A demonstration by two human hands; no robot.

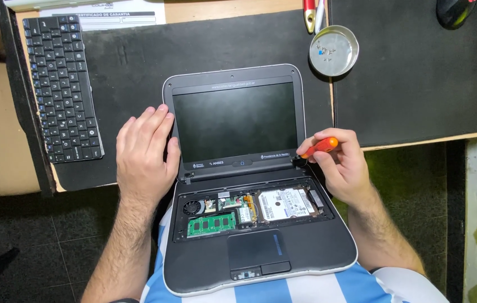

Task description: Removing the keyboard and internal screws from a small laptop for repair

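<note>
Gripping an orange-handled screwdriver, the right hand is closed on the handle. Its long axis runs from 2 o'clock down to 8 o'clock, tip at the right hinge of the small laptop, which sits on the lap with the keyboard bay open. The right hand is the nearer one to that hinge. The left hand lies flat, fingers loosely together, against the screen's left edge at 9 o'clock, bracing it. A metal dish sits at 12 o'clock from the hinge, well apart.

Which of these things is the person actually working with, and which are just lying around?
In use: open laptop, orange-handled screwdriver in right hand, left hand steadying the screen, screw dish.
Lying about: loose keyboard, mouse, paper form.
</note>
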